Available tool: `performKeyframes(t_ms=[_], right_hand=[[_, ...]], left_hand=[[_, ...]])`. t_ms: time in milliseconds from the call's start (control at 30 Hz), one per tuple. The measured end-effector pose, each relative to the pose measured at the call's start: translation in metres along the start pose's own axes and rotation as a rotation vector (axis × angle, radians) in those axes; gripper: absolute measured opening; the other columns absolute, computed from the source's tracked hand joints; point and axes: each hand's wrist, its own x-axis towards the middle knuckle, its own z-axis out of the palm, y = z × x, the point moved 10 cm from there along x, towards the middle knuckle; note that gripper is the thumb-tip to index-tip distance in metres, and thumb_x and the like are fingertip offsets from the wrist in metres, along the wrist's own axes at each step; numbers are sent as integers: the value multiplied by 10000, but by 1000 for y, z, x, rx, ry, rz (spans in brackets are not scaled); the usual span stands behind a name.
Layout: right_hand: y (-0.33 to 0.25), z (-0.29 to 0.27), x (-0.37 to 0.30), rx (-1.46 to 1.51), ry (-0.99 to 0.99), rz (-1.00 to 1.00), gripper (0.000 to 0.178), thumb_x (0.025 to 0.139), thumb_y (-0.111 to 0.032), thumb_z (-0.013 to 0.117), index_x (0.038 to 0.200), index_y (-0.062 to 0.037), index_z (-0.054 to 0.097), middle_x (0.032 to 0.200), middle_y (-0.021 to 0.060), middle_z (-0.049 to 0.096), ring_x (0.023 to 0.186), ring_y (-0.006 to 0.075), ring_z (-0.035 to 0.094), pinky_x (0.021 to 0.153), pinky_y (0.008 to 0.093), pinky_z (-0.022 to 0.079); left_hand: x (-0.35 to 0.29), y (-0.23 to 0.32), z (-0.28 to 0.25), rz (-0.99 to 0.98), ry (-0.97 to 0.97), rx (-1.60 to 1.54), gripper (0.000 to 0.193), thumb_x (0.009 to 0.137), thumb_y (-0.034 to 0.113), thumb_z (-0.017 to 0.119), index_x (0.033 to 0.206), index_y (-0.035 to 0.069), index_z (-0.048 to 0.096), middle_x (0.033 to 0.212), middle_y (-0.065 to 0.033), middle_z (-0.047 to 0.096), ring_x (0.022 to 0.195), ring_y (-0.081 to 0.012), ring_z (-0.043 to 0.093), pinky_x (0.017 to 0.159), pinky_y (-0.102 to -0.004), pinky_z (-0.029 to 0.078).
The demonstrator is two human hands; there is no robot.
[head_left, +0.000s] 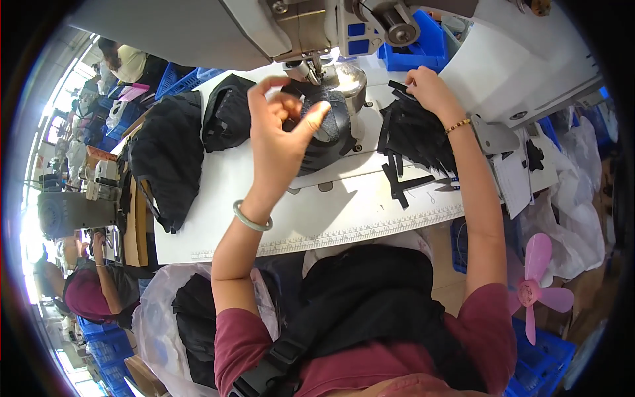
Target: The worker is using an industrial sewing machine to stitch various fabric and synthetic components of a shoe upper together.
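A black cap (338,112) sits under the needle of a sewing machine (319,74), its rounded crown and brim toward me. My left hand (281,129) is raised over the cap's left side, with fingers curved and the thumb apart from them. Nothing shows between those fingers; whether the thumb touches the cap I cannot tell. At the right, my right hand (430,89) has its fingertips closed on the end of a black strip (398,87). Below it a loose pile of black strips (420,135) spreads over the white table (370,218).
Black fabric pieces (169,155) lie at the table's left, with another black piece (226,112) beside them. Scissors (447,185) rest near the strips. A blue bin (417,56) stands behind. A pink fan (530,291) is at the lower right. Another person (92,291) works at the left.
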Motion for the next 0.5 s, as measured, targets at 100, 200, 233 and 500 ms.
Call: performKeyframes(t_ms=[100,200,233,500], right_hand=[[7,24,4,-7,-165,67,79,762,-56,568,807,-4,606,901,172,612,904,342,580,783,411,472],[14,24,4,-48,-107,92,92,735,-55,625,807,-1,604,827,154,597,855,319,581,759,379,467],[16,27,7,12,-157,99,85,729,-61,628,790,-5,606,825,152,611,847,312,590,745,381,472],[26,37,14,-18,-327,194,126,720,-101,613,823,-42,655,922,160,657,899,324,621,782,401,495]], left_hand=[[-21,1,-3,82,44,159,537,740,104,756,1122,8,390,837,-55,510,739,-97,510,665,-209,425],[-37,38,-10,461,151,521,479,730,94,748,1088,41,434,899,-74,526,790,-188,547,705,-286,439],[-51,58,-4,714,227,736,451,728,90,741,1073,56,451,912,-75,535,801,-218,558,712,-312,443],[-118,70,66,1110,-286,570,256,710,56,676,939,66,563,897,-48,613,852,-221,590,690,-314,472]])
